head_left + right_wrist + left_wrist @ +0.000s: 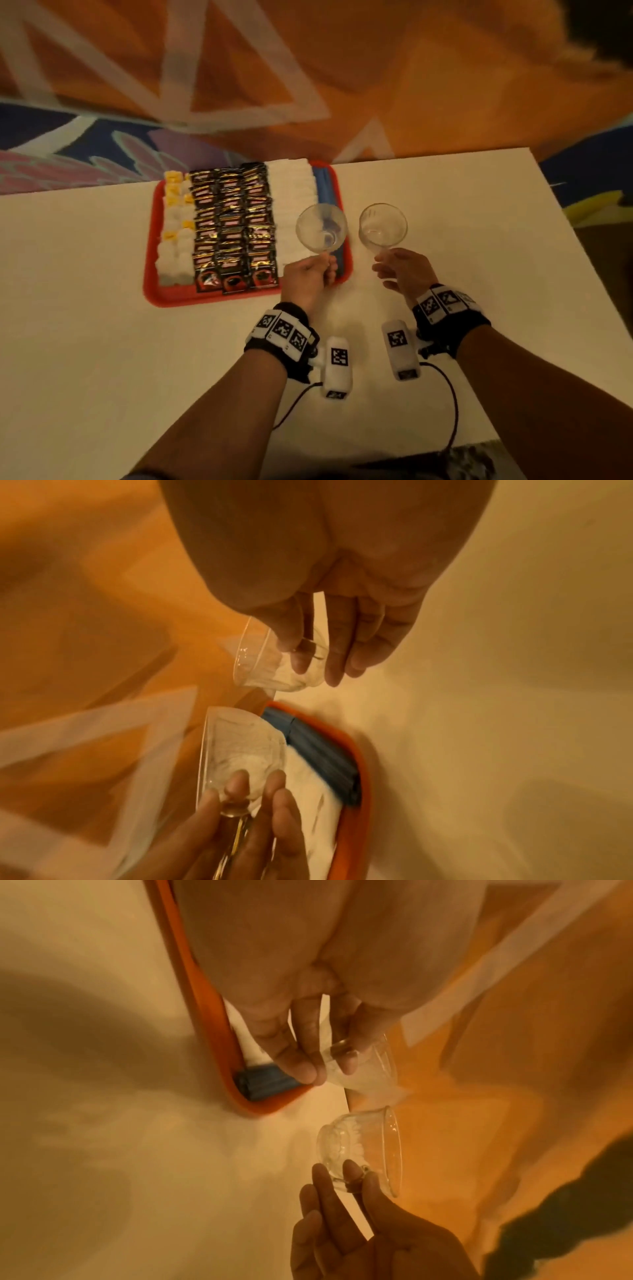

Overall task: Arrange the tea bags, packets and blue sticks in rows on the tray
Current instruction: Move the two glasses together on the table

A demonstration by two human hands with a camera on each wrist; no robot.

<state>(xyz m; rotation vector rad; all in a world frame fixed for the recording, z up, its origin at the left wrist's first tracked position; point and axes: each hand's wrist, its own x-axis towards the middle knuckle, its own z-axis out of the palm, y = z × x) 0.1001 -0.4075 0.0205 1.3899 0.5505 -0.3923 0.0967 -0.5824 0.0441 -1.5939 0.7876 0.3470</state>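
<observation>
A red tray (205, 298) on the white table holds rows: white and yellow tea bags (176, 233) at the left, black packets (233, 222) in three columns, white packets (291, 192), then blue sticks (327, 181) along the right rim. My left hand (325, 263) pinches the base of a clear glass cup (321, 229), held tilted over the tray's right side. Just right of the tray, my right hand (383, 263) grips a second clear glass cup (383, 226) by its base. The left wrist view shows both cups (363, 1066) (363, 1148) empty, above the blue sticks (267, 1080).
The white table (102, 342) ends just behind the tray and at the right, with patterned orange and blue carpet (411, 85) beyond. Wrist camera units and black cables (452, 394) hang under my forearms near the front edge.
</observation>
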